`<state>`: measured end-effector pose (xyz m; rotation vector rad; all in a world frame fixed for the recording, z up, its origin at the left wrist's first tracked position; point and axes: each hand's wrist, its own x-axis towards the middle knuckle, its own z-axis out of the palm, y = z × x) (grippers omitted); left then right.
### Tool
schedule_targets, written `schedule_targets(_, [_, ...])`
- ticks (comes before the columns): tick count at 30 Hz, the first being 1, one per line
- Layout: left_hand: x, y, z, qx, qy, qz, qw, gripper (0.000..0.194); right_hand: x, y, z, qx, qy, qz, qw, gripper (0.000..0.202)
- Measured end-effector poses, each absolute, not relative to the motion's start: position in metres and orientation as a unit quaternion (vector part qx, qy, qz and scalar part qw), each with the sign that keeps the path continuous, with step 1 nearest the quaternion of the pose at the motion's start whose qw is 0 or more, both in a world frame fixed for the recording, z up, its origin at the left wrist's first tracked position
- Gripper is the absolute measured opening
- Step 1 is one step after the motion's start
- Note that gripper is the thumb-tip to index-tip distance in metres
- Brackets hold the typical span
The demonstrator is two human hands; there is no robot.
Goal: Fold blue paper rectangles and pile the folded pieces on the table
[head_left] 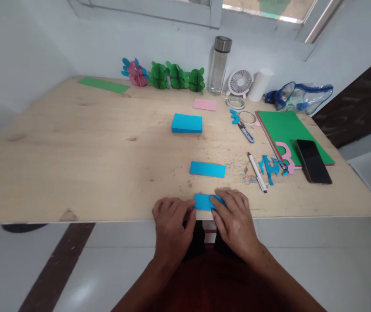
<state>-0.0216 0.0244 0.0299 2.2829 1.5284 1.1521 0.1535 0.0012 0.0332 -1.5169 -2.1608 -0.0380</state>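
Observation:
A small blue paper strip (202,202) lies at the table's front edge between my hands. My left hand (174,221) touches its left end with thumb and forefinger, the fingers bent together. Across the strip's right part lies my right hand (234,219), its fingers spread and pressing the paper flat on the wood. Just beyond is another blue strip (208,169). Farther back sits a stack of blue paper (187,123), with a pink paper (205,104) behind it.
On the right are a white pen (257,172), blue scraps (270,169), snips (246,132), green sheets (289,130) and a phone (313,161). Along the wall stand green paper shapes (176,77), a bottle (219,67) and a fan (240,82). A green strip (103,85) lies back left.

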Motion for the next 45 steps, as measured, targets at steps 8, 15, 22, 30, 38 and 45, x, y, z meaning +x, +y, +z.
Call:
schedule_targets(8, [-0.03, 0.025, 0.021, 0.834, 0.418, 0.36, -0.013, 0.019, 0.156, 0.001, 0.028, -0.537, -0.807, -0.02, 0.245, 0.031])
schedule_targets(15, [-0.046, 0.027, 0.013, 0.88, 0.35, 0.321, -0.02, 0.033, 0.156, 0.003, 0.028, -0.522, -0.817, -0.009, 0.245, 0.034])
schedule_targets(22, [-0.048, 0.026, 0.007, 0.885, 0.346, 0.311, -0.016, 0.038, 0.15, 0.01, 0.038, -0.543, -0.802, 0.028, 0.247, 0.036])
schedule_targets(30, [-0.049, 0.026, 0.006, 0.89, 0.342, 0.3, -0.023, 0.037, 0.142, 0.02, 0.036, -0.56, -0.785, 0.088, 0.249, 0.036])
schedule_targets(38, [-0.051, 0.023, 0.005, 0.895, 0.341, 0.286, -0.023, 0.037, 0.14, 0.026, 0.039, -0.556, -0.793, 0.076, 0.237, 0.036])
schedule_targets(45, [-0.051, 0.02, 0.0, 0.894, 0.336, 0.297, -0.018, 0.036, 0.139, 0.027, 0.039, -0.556, -0.789, 0.094, 0.245, 0.04])
